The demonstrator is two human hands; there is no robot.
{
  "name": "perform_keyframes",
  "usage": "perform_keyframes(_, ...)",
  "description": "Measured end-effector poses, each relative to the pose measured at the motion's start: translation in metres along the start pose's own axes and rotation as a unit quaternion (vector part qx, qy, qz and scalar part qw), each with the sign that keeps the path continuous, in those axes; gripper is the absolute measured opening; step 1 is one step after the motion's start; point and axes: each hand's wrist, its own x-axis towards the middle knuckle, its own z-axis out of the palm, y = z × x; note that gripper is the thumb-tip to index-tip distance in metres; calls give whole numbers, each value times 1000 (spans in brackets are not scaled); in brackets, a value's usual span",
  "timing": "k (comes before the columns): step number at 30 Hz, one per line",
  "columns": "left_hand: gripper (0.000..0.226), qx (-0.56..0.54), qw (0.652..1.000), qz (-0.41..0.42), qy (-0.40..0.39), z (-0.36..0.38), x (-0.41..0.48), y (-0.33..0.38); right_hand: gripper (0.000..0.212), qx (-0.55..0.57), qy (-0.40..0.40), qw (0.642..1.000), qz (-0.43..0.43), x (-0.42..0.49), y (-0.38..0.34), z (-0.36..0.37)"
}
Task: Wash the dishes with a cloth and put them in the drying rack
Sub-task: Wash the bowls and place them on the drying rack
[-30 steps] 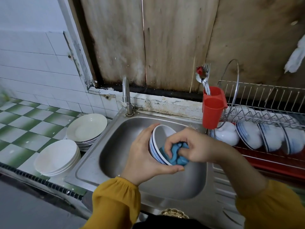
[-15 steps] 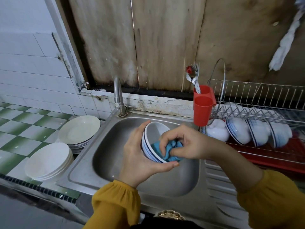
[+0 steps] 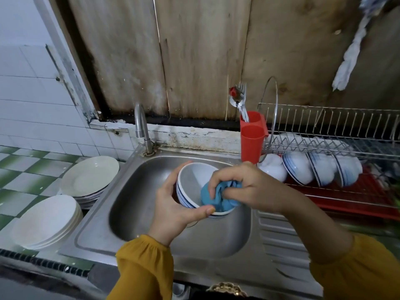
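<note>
Plates (image 3: 71,200) left of sink (image 3: 151,241), drying rack (image 3: 337,135) right, bowl (image 3: 192,182) over sink

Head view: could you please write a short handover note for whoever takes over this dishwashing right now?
Left hand grips the white ceramic bowl with blue rim stripes, tilted over the stainless steel sink.
Right hand holds the crumpled blue cloth against the bowl's inside, near its lower rim.
Done: several bowls stand on edge in the wire drying rack, right of the sink.
To do: finish wiping this bowl and rack it; then, probably, the two stacks of white plates on the tiled counter left of the sink.
</note>
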Motion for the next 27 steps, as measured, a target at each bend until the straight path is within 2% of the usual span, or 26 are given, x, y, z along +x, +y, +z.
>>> perform_keyframes(2,97,-32,999,-33,3,17,0,-6,28,108,85,990,37,-14,3,-6)
perform_keyframes(4,87,-58,995,-77,20,33,-1,-14,34,172,202,963,49,-28,9,-9)
perform_keyframes(6,78,-93,988,-123,33,49,-1,-20,43,195,320,925,63,-43,17,-10)
perform_keyframes(9,76,-168,961,-217,25,71,1,-18,66,259,454,848,88,-67,26,-6)
perform_keyframes(11,74,-192,944,-269,10,88,5,-13,73,243,519,814,92,-86,31,0)
perform_keyframes(13,73,-224,919,-324,-4,106,11,-6,66,154,561,808,88,-102,34,6)
perform_keyframes(16,66,-283,864,-415,-28,137,17,6,42,-109,571,806,112,-125,43,19)
perform_keyframes(18,63,-332,819,-464,-59,158,19,12,50,-235,544,788,165,-139,51,28)
perform_keyframes(20,65,-352,792,-490,-92,174,19,13,69,-265,520,780,226,-149,55,34)
perform_keyframes(22,68,-345,782,-505,-119,190,17,9,84,-280,512,767,268,-160,54,30)
perform_keyframes(24,75,-351,762,-528,-133,204,16,2,92,-303,497,757,295,-171,55,23)
perform_keyframes(27,76,-370,725,-561,-148,222,14,-4,100,-328,455,761,325,-184,57,17)
